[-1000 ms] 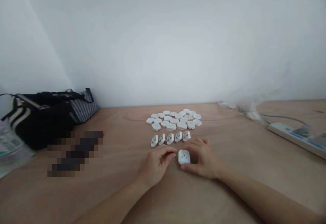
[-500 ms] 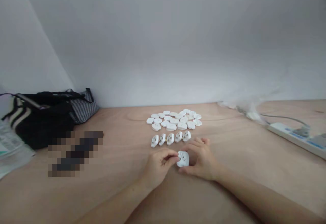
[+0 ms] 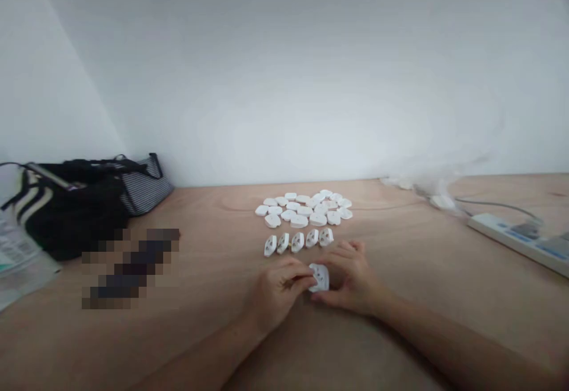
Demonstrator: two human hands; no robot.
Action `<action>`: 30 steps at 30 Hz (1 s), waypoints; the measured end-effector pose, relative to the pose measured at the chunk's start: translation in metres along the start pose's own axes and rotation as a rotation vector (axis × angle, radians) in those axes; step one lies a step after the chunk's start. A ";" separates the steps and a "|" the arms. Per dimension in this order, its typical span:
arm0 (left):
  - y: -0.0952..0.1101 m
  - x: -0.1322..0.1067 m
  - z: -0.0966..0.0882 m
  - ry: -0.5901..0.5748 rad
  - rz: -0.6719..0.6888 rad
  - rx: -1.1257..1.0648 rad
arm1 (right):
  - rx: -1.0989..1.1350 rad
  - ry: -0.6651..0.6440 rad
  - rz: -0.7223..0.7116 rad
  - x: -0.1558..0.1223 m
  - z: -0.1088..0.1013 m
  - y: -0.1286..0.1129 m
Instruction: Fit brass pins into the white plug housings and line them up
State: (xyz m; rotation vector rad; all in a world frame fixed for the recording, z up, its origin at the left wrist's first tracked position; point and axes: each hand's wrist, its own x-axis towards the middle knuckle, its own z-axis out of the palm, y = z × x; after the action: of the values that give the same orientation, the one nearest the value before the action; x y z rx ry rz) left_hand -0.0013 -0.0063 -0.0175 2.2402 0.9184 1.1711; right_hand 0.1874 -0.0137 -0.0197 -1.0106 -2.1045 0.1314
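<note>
A small white plug-shaped part sits low over the wooden table, held between both hands. My right hand cups it from the right and behind, with its fingers curled. My left hand pinches its left edge with thumb and fingertips. Just beyond the hands, a row of several white parts stands on edge. Farther back lies a flat cluster of several more white parts.
A black and striped bag rests at the far left by the wall, with a clear plastic packet beside it. A blurred dark object lies left of centre. A white power strip and its cable run along the right.
My left hand has closed in from the left and taken hold of the white part that my right hand was holding. The part has tilted a little.
</note>
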 end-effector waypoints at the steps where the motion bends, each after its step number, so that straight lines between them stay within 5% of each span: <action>1: -0.001 0.000 -0.001 0.004 0.005 0.002 | 0.004 -0.002 -0.008 0.000 -0.001 0.000; 5: -0.005 0.001 -0.008 0.052 -0.034 0.016 | 0.012 0.014 0.003 0.000 -0.002 0.003; 11: -0.008 0.003 -0.019 -0.169 0.028 0.047 | 0.047 -0.025 0.064 -0.002 -0.003 0.009; 17: -0.003 0.006 -0.017 -0.236 0.070 0.098 | 0.111 -0.046 0.080 -0.001 -0.001 0.003; 26: -0.009 0.005 -0.022 -0.044 0.045 0.199 | 0.035 -0.269 0.184 -0.003 -0.019 0.017; 30: -0.009 0.004 -0.021 -0.064 0.034 0.194 | 0.027 -0.339 0.233 -0.002 -0.018 0.017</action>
State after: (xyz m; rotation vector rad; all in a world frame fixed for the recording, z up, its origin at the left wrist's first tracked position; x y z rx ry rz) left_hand -0.0205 0.0042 -0.0094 2.4396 1.0104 1.0579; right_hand 0.2113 -0.0075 -0.0154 -1.2887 -2.2686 0.4752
